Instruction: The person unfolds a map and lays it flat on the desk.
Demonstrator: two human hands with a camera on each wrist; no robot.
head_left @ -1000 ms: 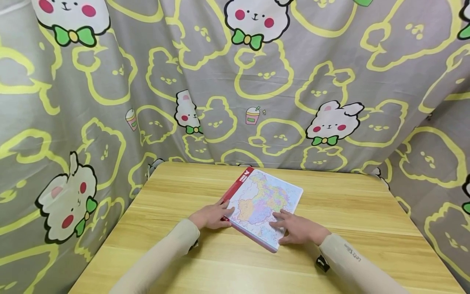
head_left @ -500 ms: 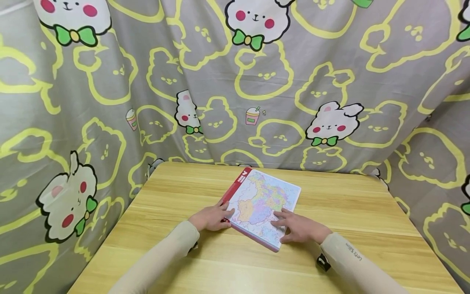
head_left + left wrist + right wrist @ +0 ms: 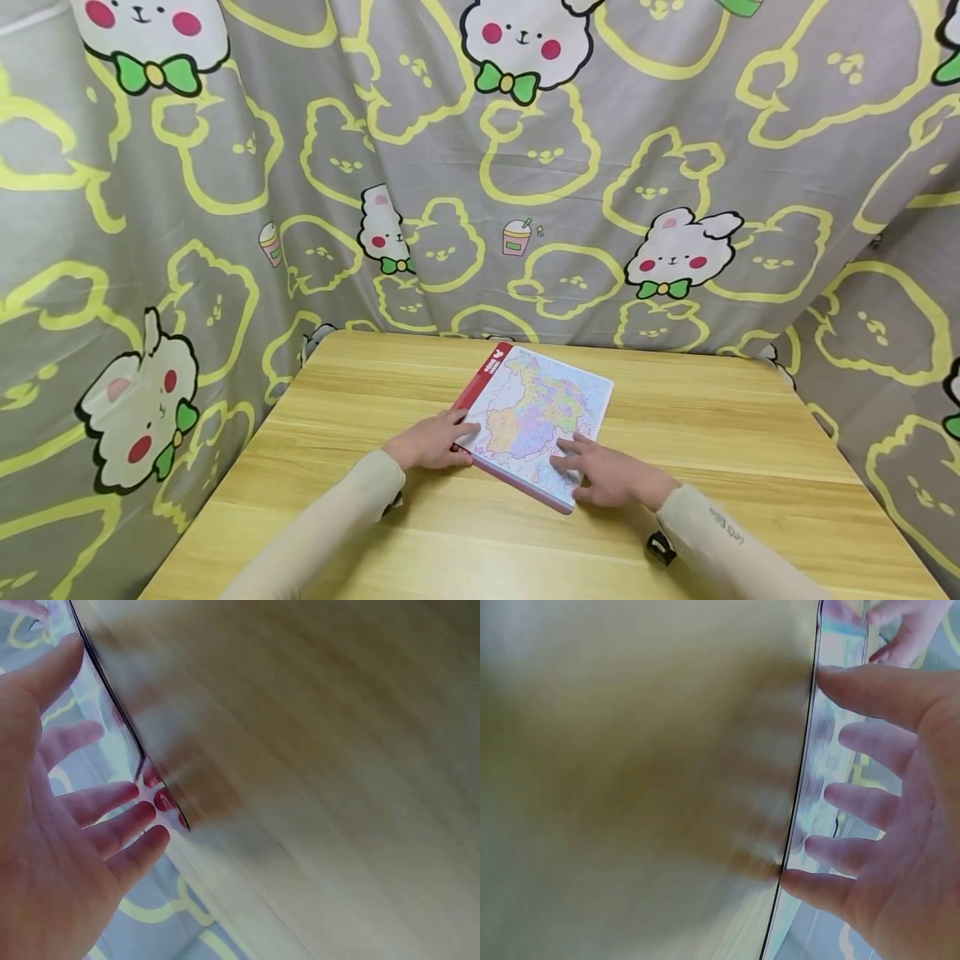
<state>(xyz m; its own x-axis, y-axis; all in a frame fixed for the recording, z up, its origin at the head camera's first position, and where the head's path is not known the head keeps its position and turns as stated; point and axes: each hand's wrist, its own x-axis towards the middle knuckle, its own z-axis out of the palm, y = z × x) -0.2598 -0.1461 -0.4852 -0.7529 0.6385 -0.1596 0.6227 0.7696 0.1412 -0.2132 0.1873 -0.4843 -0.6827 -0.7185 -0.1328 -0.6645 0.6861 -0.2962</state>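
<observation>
A flat, thick, book-like thing with a coloured map [image 3: 536, 417] printed on top and a red strip down its left side lies askew on the wooden table [image 3: 375, 533]. At its left near corner is my left hand [image 3: 431, 440], fingers loosely spread along the edges. My right hand [image 3: 611, 469] rests at the right near edge, some fingertips over the map. The left wrist view shows the left palm [image 3: 60, 847] with relaxed fingers beside the map thing's edge [image 3: 161, 796]. In the right wrist view, the right hand's fingers [image 3: 817, 889] extend to the long side.
A grey curtain [image 3: 442, 150] with yellow outlines and white cartoon animals hangs behind the table and along both sides. Dark wrist straps show under both pale sleeves, one at the right wrist [image 3: 660, 547]. The table's far edge runs close behind the map thing.
The map thing has turned slightly counter-clockwise: its near corner moved a little right, its top corner a little left. Both hands stay at its edges, the right one shifting slightly.
</observation>
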